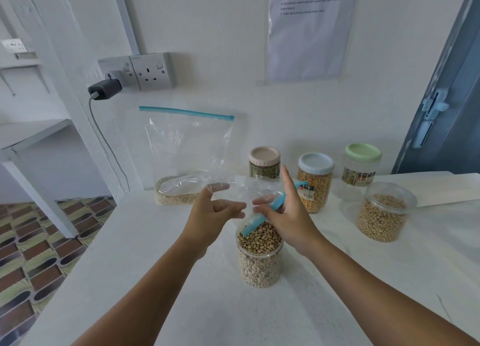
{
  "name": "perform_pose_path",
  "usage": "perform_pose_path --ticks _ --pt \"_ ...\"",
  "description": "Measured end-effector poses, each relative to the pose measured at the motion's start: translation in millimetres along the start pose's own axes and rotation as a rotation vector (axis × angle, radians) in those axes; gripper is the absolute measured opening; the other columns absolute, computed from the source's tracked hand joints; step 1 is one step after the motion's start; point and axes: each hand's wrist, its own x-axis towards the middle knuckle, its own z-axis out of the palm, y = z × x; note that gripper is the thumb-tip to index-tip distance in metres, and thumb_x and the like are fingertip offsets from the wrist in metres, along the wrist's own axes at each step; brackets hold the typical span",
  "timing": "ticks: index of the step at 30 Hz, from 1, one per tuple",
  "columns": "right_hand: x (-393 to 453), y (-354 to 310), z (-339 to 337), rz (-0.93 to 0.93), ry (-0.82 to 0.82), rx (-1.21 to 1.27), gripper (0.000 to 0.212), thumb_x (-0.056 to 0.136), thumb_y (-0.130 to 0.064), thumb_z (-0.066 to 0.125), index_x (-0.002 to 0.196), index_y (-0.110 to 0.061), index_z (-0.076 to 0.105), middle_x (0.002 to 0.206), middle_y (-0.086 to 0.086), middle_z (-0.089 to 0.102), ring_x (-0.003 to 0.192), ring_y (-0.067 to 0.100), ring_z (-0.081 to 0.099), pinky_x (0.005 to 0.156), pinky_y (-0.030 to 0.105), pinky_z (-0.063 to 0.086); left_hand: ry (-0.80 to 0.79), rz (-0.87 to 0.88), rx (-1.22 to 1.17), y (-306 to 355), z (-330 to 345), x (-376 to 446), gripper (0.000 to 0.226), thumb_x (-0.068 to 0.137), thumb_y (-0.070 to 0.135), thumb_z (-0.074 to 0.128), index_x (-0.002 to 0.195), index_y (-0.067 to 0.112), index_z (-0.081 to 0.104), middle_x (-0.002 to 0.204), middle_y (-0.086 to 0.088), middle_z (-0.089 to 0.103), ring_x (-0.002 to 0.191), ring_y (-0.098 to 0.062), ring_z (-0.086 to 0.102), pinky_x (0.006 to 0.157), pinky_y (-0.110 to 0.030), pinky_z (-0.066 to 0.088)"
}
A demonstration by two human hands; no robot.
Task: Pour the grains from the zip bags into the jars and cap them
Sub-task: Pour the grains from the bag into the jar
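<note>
Both hands hold an emptied clear plastic zip bag with a blue zipper strip [262, 210] just above the open clear jar of black-eyed beans [259, 257] at table centre. Left hand [213, 210] pinches the film; right hand [283, 215] pinches the film by the zipper end, index finger extended. Bag looks near weightless, floppy, slick: best held by the stiffer zipper strip. Jar looks heavy and rigid, no cap on; grip round its wall. Another clear zip bag with pale grain [187, 158] leans on the wall, bottom-heavy; support its base.

Probably a home pantry corner: white counter [155, 280], wall socket [153, 71], patterned floor tiles [33, 254], grain-filled jars [381, 215].
</note>
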Motion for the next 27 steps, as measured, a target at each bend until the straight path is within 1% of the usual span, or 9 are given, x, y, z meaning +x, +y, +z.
perform_pose_path --ticks 4,7,10,14,17,19,22,24,27 --pt "-2 -5 4 0.006 0.049 -0.039 0.115 0.083 -0.027 0.087 0.160 -0.053 0.006 0.165 -0.009 0.034 0.143 0.009 0.042 0.117 0.042 0.043 0.075 0.015 -0.008 -2 3 1 0.051 0.080 0.008 0.088 0.119 0.012 0.054 0.081 -0.017 0.075 0.081 -0.024 0.077 0.085 -0.033 0.061" --pt "-3 -7 4 -0.005 0.055 -0.045 0.119 0.081 -0.022 0.089 0.162 -0.050 0.006 0.167 -0.008 0.029 0.141 0.010 0.041 0.115 0.038 0.044 0.090 0.017 0.041 -3 7 3 0.052 0.080 0.015 0.090 0.116 0.016 0.053 0.077 -0.015 0.073 0.076 -0.023 0.075 0.084 -0.033 0.061" --pt "0 -3 1 0.003 0.049 -0.046 0.117 0.084 -0.025 0.087 0.161 -0.052 0.003 0.166 -0.006 0.030 0.137 0.006 0.042 0.111 0.031 0.045 0.022 -0.016 -0.015 -2 4 1 0.057 0.084 0.010 0.085 0.127 0.018 0.049 0.090 -0.007 0.080 0.089 -0.020 0.078 0.095 -0.039 0.058" --pt "-1 2 0 -0.002 -0.003 -0.033 0.115 0.088 -0.028 0.083 0.161 -0.052 -0.002 0.163 -0.014 0.027 0.128 -0.007 0.043 0.092 0.009 0.046 0.034 -0.016 -0.041 -2 2 -2 0.064 0.080 0.001 0.087 0.129 0.015 0.049 0.091 -0.015 0.079 0.090 -0.025 0.079 0.095 -0.042 0.058" --pt "0 3 3 -0.020 0.037 -0.008 0.119 0.081 -0.030 0.089 0.158 -0.058 0.002 0.158 -0.016 0.033 0.123 -0.006 0.053 0.106 0.028 0.051 0.063 -0.027 -0.071 -5 3 -2 0.067 0.077 0.005 0.090 0.128 0.016 0.047 0.094 -0.023 0.074 0.090 -0.024 0.078 0.088 -0.036 0.060" --pt "1 1 2 -0.002 0.075 0.017 0.123 0.077 -0.028 0.092 0.157 -0.060 0.005 0.162 -0.006 0.039 0.128 0.003 0.058 0.110 0.038 0.051 -0.007 -0.044 -0.047 -6 4 -3 0.071 0.077 0.015 0.092 0.130 0.020 0.045 0.098 -0.012 0.078 0.094 -0.018 0.078 0.081 -0.027 0.061" --pt "0 -1 1 -0.003 0.077 0.021 0.121 0.080 -0.019 0.090 0.161 -0.050 0.005 0.141 -0.013 0.057 0.108 -0.017 0.061 0.092 0.012 0.053 -0.036 -0.034 0.034 -6 4 -7 0.062 0.084 0.018 0.086 0.131 0.024 0.047 0.089 0.000 0.080 0.089 -0.013 0.077 0.074 -0.019 0.056" --pt "-1 -2 2 -0.004 0.079 0.013 0.120 0.080 -0.021 0.090 0.162 -0.048 0.005 0.149 -0.017 0.045 0.104 -0.026 0.053 0.084 0.006 0.047 0.008 -0.006 0.094 -7 4 -7 0.057 0.083 0.018 0.087 0.126 0.024 0.050 0.075 0.000 0.074 0.076 -0.013 0.074 0.075 -0.022 0.056" --pt "-1 -3 3 0.015 0.084 0.001 0.120 0.081 -0.028 0.089 0.161 -0.051 0.003 0.170 -0.008 0.022 0.128 -0.005 0.043 0.097 0.017 0.044 0.053 0.017 0.159 -7 8 -4 0.054 0.076 0.028 0.092 0.114 0.025 0.053 0.063 0.003 0.060 0.060 -0.011 0.057 0.061 -0.023 0.049"
